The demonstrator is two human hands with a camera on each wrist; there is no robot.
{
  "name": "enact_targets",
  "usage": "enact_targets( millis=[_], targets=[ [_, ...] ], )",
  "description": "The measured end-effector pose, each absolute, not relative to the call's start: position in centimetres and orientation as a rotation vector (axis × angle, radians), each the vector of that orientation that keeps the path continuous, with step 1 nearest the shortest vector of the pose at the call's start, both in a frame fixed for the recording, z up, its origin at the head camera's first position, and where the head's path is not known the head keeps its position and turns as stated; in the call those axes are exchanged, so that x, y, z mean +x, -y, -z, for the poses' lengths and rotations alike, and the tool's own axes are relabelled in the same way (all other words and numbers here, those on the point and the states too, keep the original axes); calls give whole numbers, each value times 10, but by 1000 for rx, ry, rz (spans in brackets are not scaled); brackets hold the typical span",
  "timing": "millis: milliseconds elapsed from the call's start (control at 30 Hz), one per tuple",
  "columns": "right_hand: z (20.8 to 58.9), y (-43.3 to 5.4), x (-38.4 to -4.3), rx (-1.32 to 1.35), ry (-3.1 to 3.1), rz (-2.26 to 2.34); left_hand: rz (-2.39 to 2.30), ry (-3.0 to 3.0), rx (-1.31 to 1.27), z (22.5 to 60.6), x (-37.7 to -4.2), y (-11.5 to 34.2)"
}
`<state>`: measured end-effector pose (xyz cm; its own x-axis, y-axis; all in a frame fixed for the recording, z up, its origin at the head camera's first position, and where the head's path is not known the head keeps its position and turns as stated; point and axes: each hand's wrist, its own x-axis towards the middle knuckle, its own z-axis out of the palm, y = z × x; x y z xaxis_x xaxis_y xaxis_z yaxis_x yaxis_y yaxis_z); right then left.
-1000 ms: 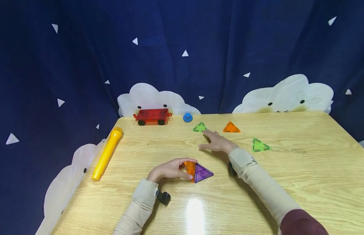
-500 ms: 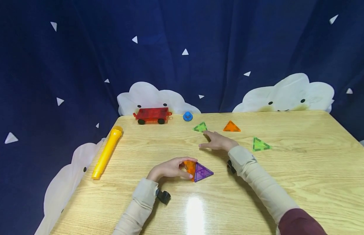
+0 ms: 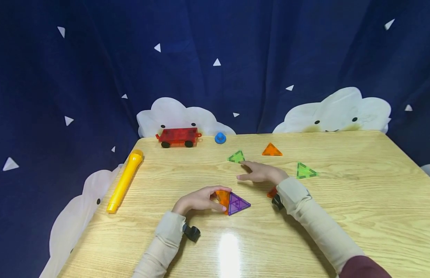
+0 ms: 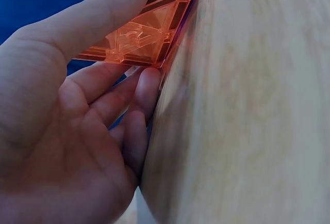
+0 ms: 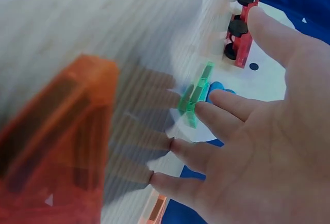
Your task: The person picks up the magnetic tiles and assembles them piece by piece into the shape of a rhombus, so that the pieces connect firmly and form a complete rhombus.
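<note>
My left hand (image 3: 201, 199) pinches an orange translucent triangle tile (image 4: 142, 35) between thumb and fingers. That tile is tilted up from the table, and a purple triangle tile (image 3: 238, 204) meets its right edge. Farther back, my right hand (image 3: 260, 172) reaches out with fingers extended and spread. Its fingertips are at the near corner of a green triangle tile (image 3: 237, 156), which lies on the table. Another orange tile (image 3: 271, 192) shows partly beneath the right wrist, large in the foreground of the right wrist view.
A red wheeled toy wagon (image 3: 178, 136) and a small blue duck (image 3: 220, 138) stand along the back edge. One more orange triangle (image 3: 271, 150) and green triangle (image 3: 306, 170) lie to the right. A yellow toy microphone (image 3: 125, 181) lies along the table's left edge.
My right hand has drawn slightly toward me, and the green tile at its fingertips has slid nearer too. An orange tile now shows beside the right wrist. The left hand keeps its hold.
</note>
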<state>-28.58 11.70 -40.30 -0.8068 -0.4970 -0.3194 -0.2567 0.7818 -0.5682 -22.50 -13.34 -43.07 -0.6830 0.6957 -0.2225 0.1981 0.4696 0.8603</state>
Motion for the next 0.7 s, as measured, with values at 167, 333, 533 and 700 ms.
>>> enact_targets(
  millis=[167,333,533,700],
  targets=[
    [405,-119,-277,-568,-2510,718,-1171,-2150,739,431,-225,134],
    [405,-121,-268,-577,-2525,717,-1174,-2148,737,431,-224,133],
    [407,-123,-257,-594,-2550,696,-1172,-2145,745,432,-224,133],
    [409,-125,-251,-592,-2573,711,-1169,-2156,760,431,-225,134]
  ],
)
